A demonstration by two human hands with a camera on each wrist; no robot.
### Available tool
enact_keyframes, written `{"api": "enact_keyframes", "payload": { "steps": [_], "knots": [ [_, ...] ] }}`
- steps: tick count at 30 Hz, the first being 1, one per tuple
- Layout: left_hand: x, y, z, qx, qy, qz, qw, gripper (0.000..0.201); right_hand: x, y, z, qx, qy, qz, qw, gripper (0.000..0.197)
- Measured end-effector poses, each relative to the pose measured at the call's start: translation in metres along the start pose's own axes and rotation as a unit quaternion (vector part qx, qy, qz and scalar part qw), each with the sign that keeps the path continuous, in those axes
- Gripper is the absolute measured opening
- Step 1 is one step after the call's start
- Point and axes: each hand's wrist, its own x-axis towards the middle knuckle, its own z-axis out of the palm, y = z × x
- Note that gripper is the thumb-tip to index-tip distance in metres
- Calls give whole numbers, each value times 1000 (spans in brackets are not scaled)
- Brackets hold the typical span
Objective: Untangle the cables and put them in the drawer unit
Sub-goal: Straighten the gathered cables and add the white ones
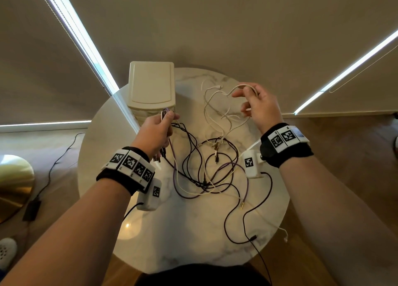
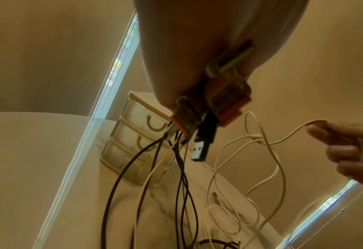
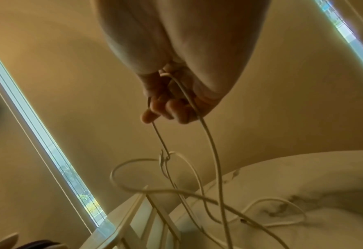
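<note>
While gripped by both hands, cables (image 1: 202, 156) between left hand (image 1: 158, 130) and right hand (image 1: 258, 106).

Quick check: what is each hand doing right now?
Left hand: grips a bundle of cable ends.
Right hand: pinches a white cable, lifted off the table.

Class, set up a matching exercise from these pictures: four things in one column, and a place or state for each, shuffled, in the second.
Things:
1. left hand
2. right hand
3. drawer unit
4. black USB plug

Place or state:
A. stands at the table's far left edge
B. lifts a loop of white cable
C. grips a bunch of cable ends
D. dangles below the left fist

Pairs: 1-C, 2-B, 3-A, 4-D
</note>
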Motion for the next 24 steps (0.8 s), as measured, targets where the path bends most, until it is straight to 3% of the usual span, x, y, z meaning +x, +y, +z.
{"api": "enact_keyframes", "payload": {
  "steps": [4,9,12,14,16,18,22,24],
  "knots": [
    [-3,0,0,9,-13,14,1000,38,-8,-13,-3,52,10,-38,998,27],
    [-11,10,14,-41,-69,26,996,32,-19,-43,0,210,-65,-81,972,34],
    [-15,23,31,-103,-108,12,989,41,-29,-41,14,87,-147,-84,982,32],
    [-13,29,41,-145,-105,-4,984,43,-42,-26,26,-39,-235,-86,967,25],
    [-8,30,42,-199,-91,-14,976,35,-59,-8,31,-93,-284,-66,952,16],
    [-2,29,37,-237,-77,-6,969,24,-72,13,30,-92,-296,-30,950,24],
    [0,28,28,-230,-42,1,972,21,-87,57,24,-152,-291,33,944,41],
    [2,29,21,-257,-34,-3,966,24,-89,78,17,-253,-317,62,912,45]
  ]
}}
